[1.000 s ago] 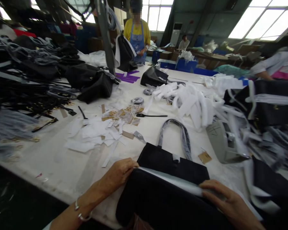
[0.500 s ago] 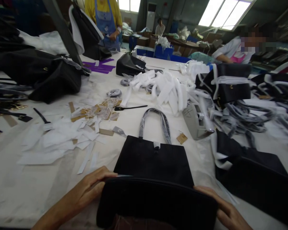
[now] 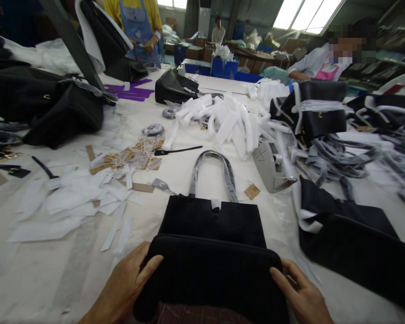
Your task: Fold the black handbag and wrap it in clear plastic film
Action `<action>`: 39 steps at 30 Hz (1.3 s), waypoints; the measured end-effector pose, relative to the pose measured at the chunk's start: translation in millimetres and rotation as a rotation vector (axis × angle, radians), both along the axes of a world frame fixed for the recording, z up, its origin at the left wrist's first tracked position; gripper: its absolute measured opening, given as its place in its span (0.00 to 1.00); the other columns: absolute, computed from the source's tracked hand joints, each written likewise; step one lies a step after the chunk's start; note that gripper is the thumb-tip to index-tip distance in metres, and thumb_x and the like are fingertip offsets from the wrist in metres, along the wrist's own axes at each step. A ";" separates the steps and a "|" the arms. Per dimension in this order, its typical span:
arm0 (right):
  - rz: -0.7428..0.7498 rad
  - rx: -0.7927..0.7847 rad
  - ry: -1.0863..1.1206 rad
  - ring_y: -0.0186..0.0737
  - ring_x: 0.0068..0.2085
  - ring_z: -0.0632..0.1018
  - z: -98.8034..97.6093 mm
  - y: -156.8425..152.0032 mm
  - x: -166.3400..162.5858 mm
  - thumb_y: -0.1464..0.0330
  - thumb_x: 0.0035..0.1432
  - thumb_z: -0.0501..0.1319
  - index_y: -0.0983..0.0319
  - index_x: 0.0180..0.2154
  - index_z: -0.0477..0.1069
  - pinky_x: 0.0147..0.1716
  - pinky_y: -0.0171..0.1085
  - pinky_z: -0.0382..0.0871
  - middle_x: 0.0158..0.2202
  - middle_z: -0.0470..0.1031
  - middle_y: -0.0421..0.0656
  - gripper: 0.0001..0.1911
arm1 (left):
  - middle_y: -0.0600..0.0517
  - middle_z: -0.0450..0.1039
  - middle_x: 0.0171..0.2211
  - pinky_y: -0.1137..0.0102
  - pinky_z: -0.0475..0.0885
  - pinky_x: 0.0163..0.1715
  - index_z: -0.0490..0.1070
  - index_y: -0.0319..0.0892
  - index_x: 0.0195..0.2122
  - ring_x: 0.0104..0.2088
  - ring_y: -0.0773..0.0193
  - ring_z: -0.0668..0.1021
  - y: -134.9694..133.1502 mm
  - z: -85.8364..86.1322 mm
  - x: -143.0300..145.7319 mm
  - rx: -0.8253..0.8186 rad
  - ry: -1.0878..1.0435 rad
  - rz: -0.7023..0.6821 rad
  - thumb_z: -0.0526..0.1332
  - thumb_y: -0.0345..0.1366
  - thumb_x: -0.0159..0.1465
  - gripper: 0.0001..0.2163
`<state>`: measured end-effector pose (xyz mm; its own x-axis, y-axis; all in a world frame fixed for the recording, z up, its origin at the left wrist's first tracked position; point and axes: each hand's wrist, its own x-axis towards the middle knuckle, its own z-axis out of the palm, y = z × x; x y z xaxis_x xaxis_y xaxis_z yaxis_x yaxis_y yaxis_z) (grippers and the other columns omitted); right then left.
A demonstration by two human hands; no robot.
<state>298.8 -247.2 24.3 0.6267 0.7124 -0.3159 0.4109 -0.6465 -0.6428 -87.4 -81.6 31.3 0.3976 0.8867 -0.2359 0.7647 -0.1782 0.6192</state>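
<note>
A black handbag (image 3: 214,270) lies in front of me, its broad base tilted up at the near end. Its looped handle (image 3: 213,155), wrapped in clear film, stretches away over the table, and a white wrap covers the tab at its upper edge. My left hand (image 3: 133,279) grips the bag's left side, thumb on the black panel. On the right edge, my right hand (image 3: 300,288) pinches the same panel with thumb and fingers. The undersides of both hands' grip are hidden behind the bag.
A tape dispenser (image 3: 273,166) stands beyond the bag on the right, near a pile of white foam strips (image 3: 222,121). Paper slips (image 3: 77,193) and tags (image 3: 128,157) spread at left. Another black bag (image 3: 351,243) lies right. Co-workers stand across the table.
The near panel of the bag has tipped so that more of its flat face shows. Both thumbs now press on that face. The whole view has shifted slightly.
</note>
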 end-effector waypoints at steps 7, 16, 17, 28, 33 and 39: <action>-0.115 0.014 -0.062 0.48 0.37 0.81 -10.5 -2.7 -4.7 0.44 0.46 0.62 0.54 0.49 0.73 0.34 0.39 0.75 0.33 0.79 0.41 0.32 | 0.48 0.79 0.39 0.66 0.70 0.41 0.69 0.45 0.42 0.44 0.55 0.80 9.5 10.8 19.1 -0.071 0.408 -0.046 0.43 0.41 0.70 0.16; -0.109 0.366 -0.212 0.43 0.37 0.77 -14.6 2.3 -27.0 0.47 0.53 0.61 0.57 0.54 0.66 0.38 0.43 0.75 0.43 0.75 0.44 0.32 | 0.49 0.78 0.37 0.64 0.71 0.38 0.67 0.45 0.43 0.41 0.54 0.80 10.6 13.9 20.6 -0.012 0.389 -0.009 0.43 0.43 0.71 0.16; -0.087 0.404 -0.276 0.43 0.37 0.76 -14.2 3.1 -28.7 0.48 0.54 0.60 0.58 0.53 0.67 0.39 0.44 0.75 0.45 0.74 0.45 0.31 | 0.48 0.78 0.38 0.64 0.71 0.37 0.67 0.44 0.44 0.41 0.54 0.80 9.7 10.4 19.7 0.076 0.354 0.012 0.44 0.43 0.71 0.15; 0.712 0.450 -0.543 0.44 0.62 0.66 -14.1 -12.7 -1.9 0.75 0.65 0.46 0.55 0.63 0.59 0.61 0.47 0.64 0.63 0.62 0.46 0.26 | 0.47 0.73 0.52 0.65 0.68 0.56 0.68 0.42 0.54 0.54 0.61 0.73 7.4 -2.8 -3.5 0.781 -0.041 -0.502 0.45 0.22 0.68 0.20; 0.938 0.212 -0.364 0.43 0.68 0.55 10.9 -20.9 14.2 0.79 0.60 0.46 0.56 0.69 0.41 0.65 0.46 0.57 0.70 0.45 0.46 0.38 | 0.49 0.54 0.67 0.60 0.62 0.62 0.45 0.48 0.68 0.65 0.59 0.60 6.5 5.5 -31.0 0.533 0.013 -0.683 0.48 0.20 0.61 0.35; 0.962 0.099 -0.180 0.52 0.68 0.51 25.4 -17.5 17.2 0.72 0.47 0.65 0.57 0.69 0.39 0.65 0.49 0.52 0.71 0.39 0.49 0.53 | 0.45 0.49 0.68 0.52 0.60 0.63 0.41 0.47 0.69 0.66 0.51 0.58 6.2 22.1 -33.0 0.382 0.025 -0.732 0.57 0.26 0.54 0.42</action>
